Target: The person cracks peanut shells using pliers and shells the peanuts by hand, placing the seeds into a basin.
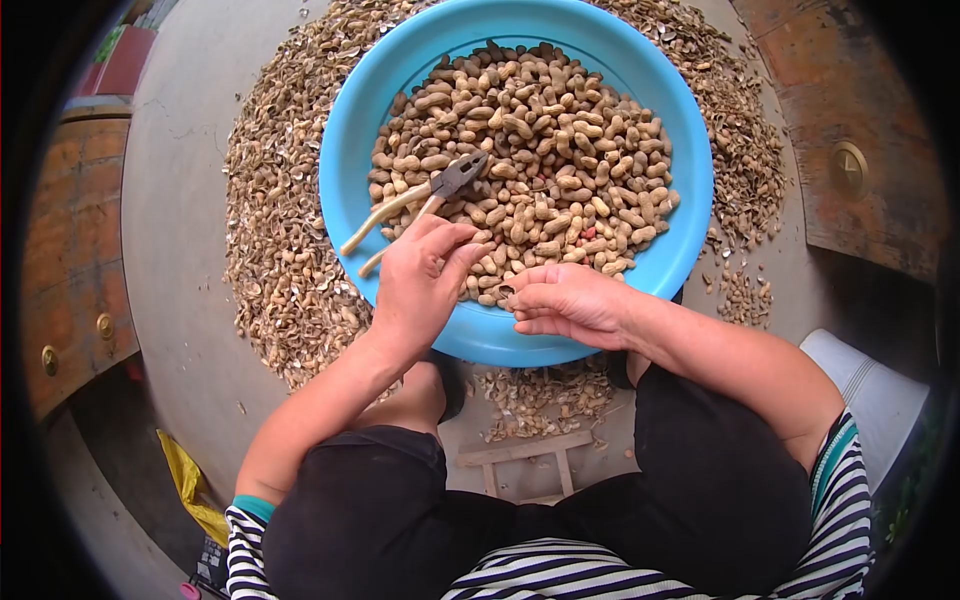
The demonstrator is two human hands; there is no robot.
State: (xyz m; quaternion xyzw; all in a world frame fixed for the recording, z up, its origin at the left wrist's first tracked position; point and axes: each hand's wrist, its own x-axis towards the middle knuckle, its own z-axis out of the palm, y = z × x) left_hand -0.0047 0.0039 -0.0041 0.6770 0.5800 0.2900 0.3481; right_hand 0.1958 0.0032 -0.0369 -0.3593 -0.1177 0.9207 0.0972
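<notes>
A blue basin [520,350] holds a heap of unshelled peanuts [540,130]. Pliers [455,180] with pale handles lie on the peanuts at the left, their handles across the basin's rim. Over the basin's near left part is my left hand [425,275], thumb and index finger pinched together; whatever is between them is too small to make out. My right hand [570,300], just to the right of it, holds a peanut shell [506,292] with a dark hollow between thumb and fingers at the near edge of the heap.
Broken shells [290,180] cover the floor around the basin. Wooden cabinets [85,240] stand at the left and right. A wooden stool part [525,450] shows between the legs, a yellow bag [190,485] at lower left and a white bin [865,390] at right.
</notes>
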